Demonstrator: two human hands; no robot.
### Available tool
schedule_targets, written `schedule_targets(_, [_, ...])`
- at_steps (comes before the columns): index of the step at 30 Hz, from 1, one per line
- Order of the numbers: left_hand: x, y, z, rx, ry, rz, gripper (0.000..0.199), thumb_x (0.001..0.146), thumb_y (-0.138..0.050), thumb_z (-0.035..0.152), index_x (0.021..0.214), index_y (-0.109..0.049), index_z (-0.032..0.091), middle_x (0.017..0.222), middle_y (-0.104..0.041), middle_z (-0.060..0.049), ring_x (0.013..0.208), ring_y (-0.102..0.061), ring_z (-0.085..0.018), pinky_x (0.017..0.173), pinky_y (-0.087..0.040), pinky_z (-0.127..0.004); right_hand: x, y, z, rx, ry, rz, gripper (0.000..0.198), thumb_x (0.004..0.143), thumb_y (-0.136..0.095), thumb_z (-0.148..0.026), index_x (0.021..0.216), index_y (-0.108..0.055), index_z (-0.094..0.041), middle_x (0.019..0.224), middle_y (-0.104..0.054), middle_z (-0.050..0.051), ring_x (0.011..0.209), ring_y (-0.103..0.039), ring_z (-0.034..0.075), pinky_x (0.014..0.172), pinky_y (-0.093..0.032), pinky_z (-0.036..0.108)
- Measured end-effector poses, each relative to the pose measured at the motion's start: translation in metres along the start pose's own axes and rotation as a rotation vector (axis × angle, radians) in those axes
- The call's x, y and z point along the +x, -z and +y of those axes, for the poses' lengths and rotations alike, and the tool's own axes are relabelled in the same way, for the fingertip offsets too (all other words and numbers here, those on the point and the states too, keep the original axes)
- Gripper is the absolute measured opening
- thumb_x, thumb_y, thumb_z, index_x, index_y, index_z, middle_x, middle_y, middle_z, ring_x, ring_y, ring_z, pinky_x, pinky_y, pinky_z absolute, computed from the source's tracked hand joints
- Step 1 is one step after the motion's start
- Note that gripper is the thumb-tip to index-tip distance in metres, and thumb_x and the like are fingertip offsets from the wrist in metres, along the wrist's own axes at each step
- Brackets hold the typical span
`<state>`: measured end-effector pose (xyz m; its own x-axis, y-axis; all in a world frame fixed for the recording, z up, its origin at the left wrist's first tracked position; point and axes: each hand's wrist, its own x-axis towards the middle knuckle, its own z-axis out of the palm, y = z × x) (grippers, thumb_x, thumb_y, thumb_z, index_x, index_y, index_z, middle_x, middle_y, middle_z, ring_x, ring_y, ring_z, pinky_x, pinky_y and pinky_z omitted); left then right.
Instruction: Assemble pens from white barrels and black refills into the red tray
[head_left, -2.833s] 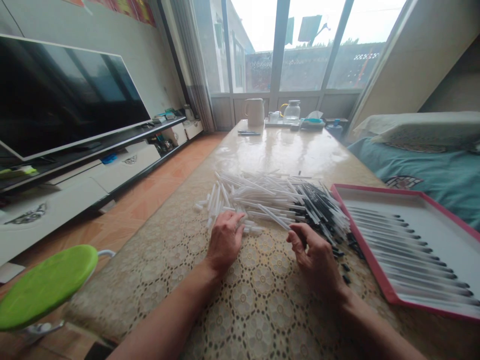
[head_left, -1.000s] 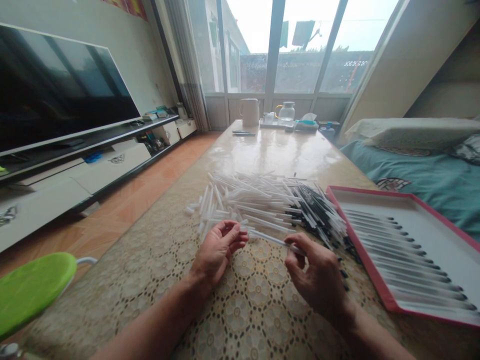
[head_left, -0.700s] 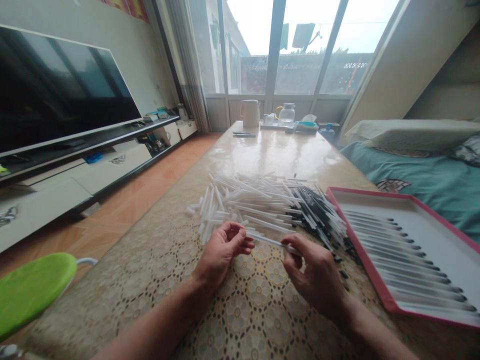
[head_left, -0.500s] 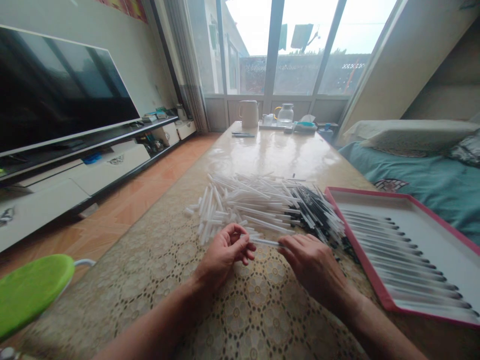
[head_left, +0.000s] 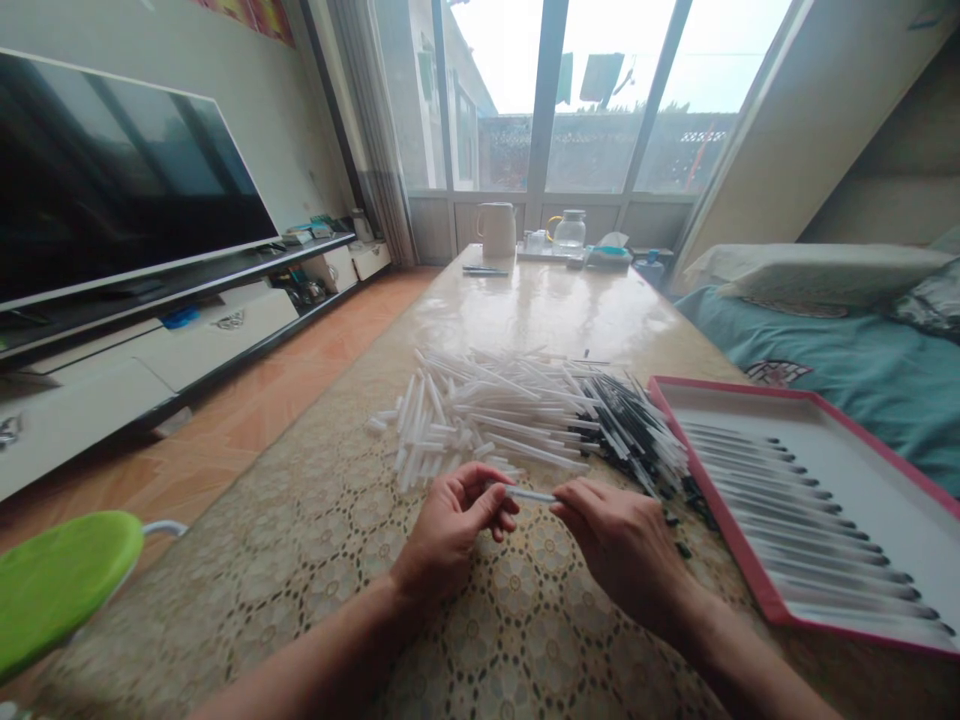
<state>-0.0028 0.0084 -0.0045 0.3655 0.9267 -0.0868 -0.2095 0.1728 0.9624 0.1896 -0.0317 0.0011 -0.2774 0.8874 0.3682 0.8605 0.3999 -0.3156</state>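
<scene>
A thin, greyish-white pen barrel [head_left: 534, 494] stretches level between my two hands, just above the tabletop. My left hand [head_left: 469, 510] pinches one end between thumb and forefinger, with the other fingers curled. On the opposite end, the fingers of my right hand [head_left: 611, 525] are closed, hiding its tip. Beyond both hands lies a loose pile of white pen barrels [head_left: 502, 405]. Thin dark sticks, seemingly pen refills [head_left: 637, 425], lie heaped to its right, with small black pieces [head_left: 701, 505] scattered near my right hand.
To the right, a pink-rimmed box [head_left: 765, 590] holds a row of pens [head_left: 817, 540] with dark ends. A pitcher [head_left: 497, 230], a glass jug [head_left: 570, 232] and a tissue pack [head_left: 609, 255] stand at the table's far end. A green stool [head_left: 67, 580] is at left.
Both hands have come slightly lower and nearer to me, with the pen barrel still between them. The gap between the hands looks a little narrower.
</scene>
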Motion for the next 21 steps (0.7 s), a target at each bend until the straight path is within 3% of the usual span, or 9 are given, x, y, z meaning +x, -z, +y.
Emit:
schedule_targets(10, [-0.007,-0.007,0.002,0.006,-0.062,0.006,0.020,0.075,-0.067,0.030,0.082,-0.059,0.013,0.061,-0.065,-0.002,0.050,-0.058,-0.010,0.045,-0.044,-0.020,0.003,0.007,0.002,0.360,-0.245,-0.216,0.033,0.089,-0.043,-0.040,0.072,-0.062,-0.019,0.062,-0.057,-0.001,0.061,-0.052,0.013,0.059,-0.033,0.024])
schedule_targets(17, [-0.010,-0.010,0.002,0.053,-0.090,-0.029,0.018,0.076,-0.067,0.029,0.082,-0.061,0.013,0.060,-0.064,-0.001,0.049,-0.057,-0.009,0.047,-0.045,-0.020,0.005,0.011,0.005,0.550,-0.265,-0.346,0.037,0.089,-0.041,-0.041,0.069,-0.062,-0.017,0.060,-0.051,-0.001,0.060,-0.046,0.012,0.058,-0.035,0.024])
schedule_targets(21, [-0.005,-0.010,0.001,0.053,-0.066,-0.027,0.022,0.077,-0.066,0.031,0.085,-0.060,0.012,0.064,-0.065,-0.002,0.054,-0.061,-0.011,0.052,-0.050,-0.023,0.008,0.010,0.010,0.487,-0.246,-0.330,0.035,0.089,-0.043,-0.039,0.071,-0.064,-0.017,0.060,-0.052,-0.001,0.058,-0.046,0.011,0.057,-0.035,0.024])
